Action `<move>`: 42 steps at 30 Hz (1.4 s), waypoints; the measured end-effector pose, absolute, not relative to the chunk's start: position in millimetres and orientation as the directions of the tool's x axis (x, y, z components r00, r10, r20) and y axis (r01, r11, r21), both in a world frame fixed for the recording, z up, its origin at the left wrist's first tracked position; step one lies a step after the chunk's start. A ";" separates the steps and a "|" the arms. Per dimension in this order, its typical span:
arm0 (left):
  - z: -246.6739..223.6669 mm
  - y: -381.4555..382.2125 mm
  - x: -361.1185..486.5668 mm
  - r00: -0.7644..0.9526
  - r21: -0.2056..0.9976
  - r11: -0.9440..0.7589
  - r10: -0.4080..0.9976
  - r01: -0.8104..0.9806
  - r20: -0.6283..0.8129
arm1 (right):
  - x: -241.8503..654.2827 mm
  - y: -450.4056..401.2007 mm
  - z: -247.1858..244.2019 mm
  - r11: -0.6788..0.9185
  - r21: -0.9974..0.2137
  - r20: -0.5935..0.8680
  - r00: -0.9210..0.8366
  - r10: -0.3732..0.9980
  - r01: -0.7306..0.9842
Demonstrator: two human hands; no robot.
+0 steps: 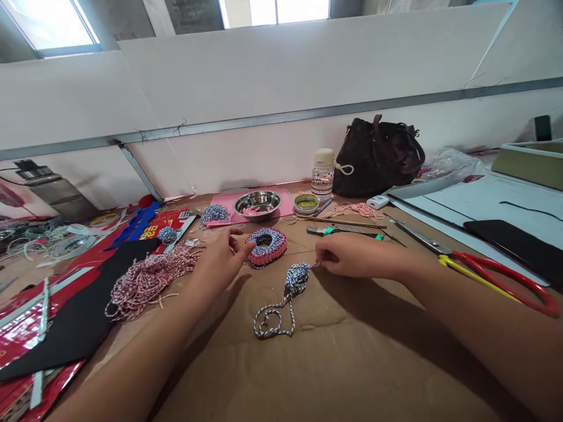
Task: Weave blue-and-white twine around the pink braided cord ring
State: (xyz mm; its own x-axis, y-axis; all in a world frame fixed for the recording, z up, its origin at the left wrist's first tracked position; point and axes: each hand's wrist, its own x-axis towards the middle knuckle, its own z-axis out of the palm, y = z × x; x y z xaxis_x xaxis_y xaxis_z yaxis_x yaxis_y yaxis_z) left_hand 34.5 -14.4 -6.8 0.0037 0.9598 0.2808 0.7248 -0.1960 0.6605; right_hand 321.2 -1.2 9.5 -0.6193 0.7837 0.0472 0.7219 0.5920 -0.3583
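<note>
My left hand (226,255) is at the left side of a pink ring wound with blue-and-white cord (275,253), its thumb and fingers apart. My right hand (336,255) has its fingers pinched together on the end of a blue-and-white cord. That cord runs to a knotted cord bundle (298,277), which lies on the brown cardboard (334,363) between my hands. From the bundle a loose tail curls toward me.
Behind the ring stand a metal bowl (257,204) with pink pieces, a tape roll (306,203) and a bottle (323,173). Red-handled scissors (497,269) and a green cutter (345,233) lie right. Pink cord (141,284) is heaped left.
</note>
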 end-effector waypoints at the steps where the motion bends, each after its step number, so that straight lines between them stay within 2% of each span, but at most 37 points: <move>1: -4.1 -20.4 40.3 0.077 0.622 -0.272 0.944 0.735 0.322 | 318.9 -3.6 12.1 0.584 -0.390 0.045 -0.619 0.784 0.712; 4: -4.9 -40.5 66.3 0.307 0.632 -0.441 0.898 0.637 0.317 | 309.7 -13.7 20.2 0.596 -0.528 0.046 -0.680 0.731 0.605; 8: -14.9 -55.2 89.2 0.539 0.557 -0.573 0.805 0.602 0.246 | 302.6 -24.4 28.3 0.518 -0.757 0.067 -0.740 0.669 0.400; 11: -16.5 -53.6 84.8 0.512 0.578 -0.535 0.830 0.617 0.222 | 308.1 -22.8 33.2 0.384 -0.904 0.172 -0.665 0.727 0.185; 14: -14.0 -50.5 73.4 0.442 0.612 -0.472 0.871 0.635 0.212 | 320.1 -17.0 40.6 0.327 -0.944 0.310 -0.458 0.833 -0.044; 17: -11.6 -51.5 67.5 0.436 0.600 -0.450 0.882 0.661 0.181 | 331.7 -12.8 51.5 0.358 -0.919 0.390 -0.242 0.888 -0.164; 19: -10.0 -53.8 67.4 0.454 0.595 -0.460 0.874 0.658 0.173 | 335.9 -11.2 57.9 0.392 -0.910 0.409 -0.139 0.902 -0.134; 22: -5.9 -57.1 69.1 0.485 0.606 -0.487 0.855 0.629 0.184 | 333.3 -11.0 59.8 0.431 -0.899 0.437 -0.109 0.893 -0.072; 24: -2.0 -58.7 69.5 0.443 0.614 -0.472 0.871 0.632 0.214 | 324.6 -14.5 54.1 0.456 -0.890 0.450 -0.178 0.875 -0.010; 26: 2.1 -60.0 69.2 0.360 0.632 -0.440 0.896 0.638 0.261 | 311.5 -21.8 43.8 0.490 -0.857 0.427 -0.308 0.850 0.162; 28: 5.6 -61.8 69.3 0.291 0.659 -0.427 0.904 0.619 0.313 | 297.4 -31.2 31.5 0.550 -0.743 0.378 -0.439 0.815 0.382; 30: 8.0 -64.5 70.8 0.277 0.675 -0.441 0.897 0.591 0.344 | 286.2 -39.4 20.6 0.628 -0.592 0.377 -0.515 0.770 0.505; 32: 9.4 -67.7 73.7 0.286 0.686 -0.443 0.896 0.577 0.339 | 280.3 -43.9 13.8 0.692 -0.491 0.407 -0.563 0.719 0.529; 37: 10.3 -71.4 81.3 0.298 0.747 -0.405 0.912 0.528 0.283 | 280.5 -43.0 10.9 0.768 -0.377 0.470 -0.608 0.640 0.518; 40: 8.8 -70.2 81.5 0.269 0.751 -0.425 0.905 0.506 0.331 | 279.7 -42.9 8.0 0.805 -0.286 0.488 -0.644 0.589 0.520; 42: 7.1 -69.3 80.0 0.272 0.709 -0.492 0.871 0.505 0.410 | 278.3 -43.6 5.0 0.823 -0.225 0.503 -0.661 0.556 0.521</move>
